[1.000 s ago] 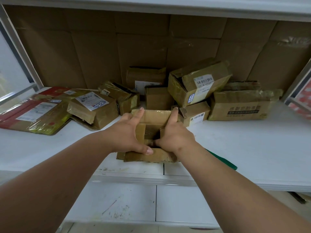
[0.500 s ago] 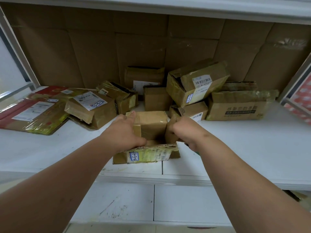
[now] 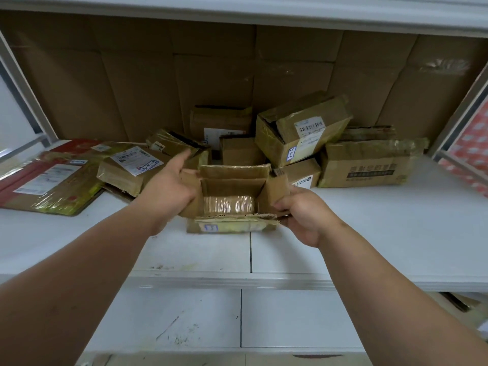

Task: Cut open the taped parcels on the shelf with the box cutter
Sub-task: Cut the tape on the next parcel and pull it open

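My left hand [image 3: 169, 191], fingers straight, presses the left flap of the open parcel [image 3: 232, 186] outward. My right hand [image 3: 303, 215] grips its right flap. Other parcels [image 3: 364, 167] lie behind it.

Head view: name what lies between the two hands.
The opened parcel, flaps spread, sits between the left hand and right hand, as the head view shows.

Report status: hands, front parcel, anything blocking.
Left hand flat on left flap of front parcel; right hand grips right flap. Parcel open, flaps spread. Box cutter not in view. Other parcels piled behind.
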